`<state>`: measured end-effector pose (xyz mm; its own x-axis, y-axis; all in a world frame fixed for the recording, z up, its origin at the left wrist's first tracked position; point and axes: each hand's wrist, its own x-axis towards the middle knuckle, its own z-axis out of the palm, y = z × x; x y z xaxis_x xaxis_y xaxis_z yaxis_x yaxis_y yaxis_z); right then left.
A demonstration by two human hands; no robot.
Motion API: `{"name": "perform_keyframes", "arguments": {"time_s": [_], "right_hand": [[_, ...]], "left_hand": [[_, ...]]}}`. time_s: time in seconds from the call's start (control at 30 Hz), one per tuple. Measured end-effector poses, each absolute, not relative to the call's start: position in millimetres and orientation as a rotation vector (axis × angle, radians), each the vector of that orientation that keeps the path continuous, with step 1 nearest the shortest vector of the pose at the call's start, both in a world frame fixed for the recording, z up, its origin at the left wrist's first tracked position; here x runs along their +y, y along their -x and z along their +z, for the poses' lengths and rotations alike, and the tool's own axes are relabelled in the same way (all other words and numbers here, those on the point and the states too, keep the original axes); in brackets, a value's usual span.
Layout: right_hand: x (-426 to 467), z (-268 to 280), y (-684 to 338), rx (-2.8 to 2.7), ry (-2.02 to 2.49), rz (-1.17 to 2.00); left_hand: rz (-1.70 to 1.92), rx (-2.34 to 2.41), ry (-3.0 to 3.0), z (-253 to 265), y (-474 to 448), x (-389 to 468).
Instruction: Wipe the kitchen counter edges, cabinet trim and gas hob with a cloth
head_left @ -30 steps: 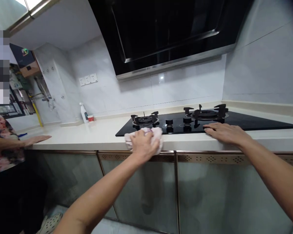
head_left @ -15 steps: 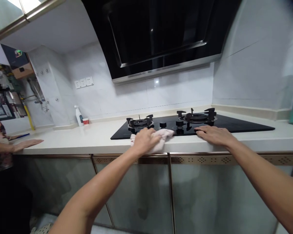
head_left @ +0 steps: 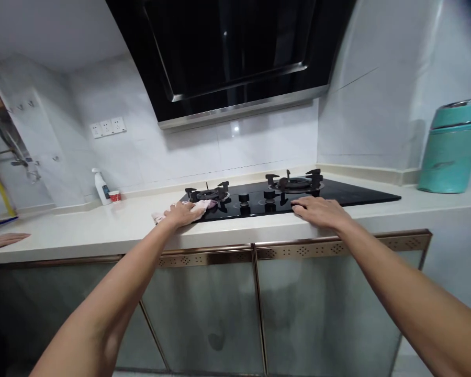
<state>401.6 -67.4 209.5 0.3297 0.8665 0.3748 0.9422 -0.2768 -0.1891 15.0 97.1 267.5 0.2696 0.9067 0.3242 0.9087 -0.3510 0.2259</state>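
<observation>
cloth (head_left: 204, 206), crumpled, held beneath left fingers (head_left: 181, 209); right fingers (head_left: 305, 203), loosely straight, rest on glossy cooktop (head_left: 353, 192).

The left hand (head_left: 180, 214) hides part of a pale cloth (head_left: 204, 205) at the left corner of the black stove (head_left: 353, 193). Above the stove, a range hood (head_left: 235, 52) runs off the top edge. Left of the stove, a spray bottle's (head_left: 101, 188) label is too small to read; farther left, another person's hand (head_left: 3, 241) is cropped. Right of it, a teal container's (head_left: 449, 154) marking is illegible.
</observation>
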Motion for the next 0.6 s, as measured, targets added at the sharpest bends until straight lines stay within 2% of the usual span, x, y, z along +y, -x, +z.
{"name": "perform_keyframes", "arguments": {"time_s": [0.33,0.6], "right_hand": [[-69,212,-397,-1.588,2.251,-0.289],[-67,212,-397,-1.584,2.249,-0.28]], "left_hand": [[-0.58,-1.184,2.742,247,-120,39],[-0.634,-0.987,2.872,242,-135,17]]}}
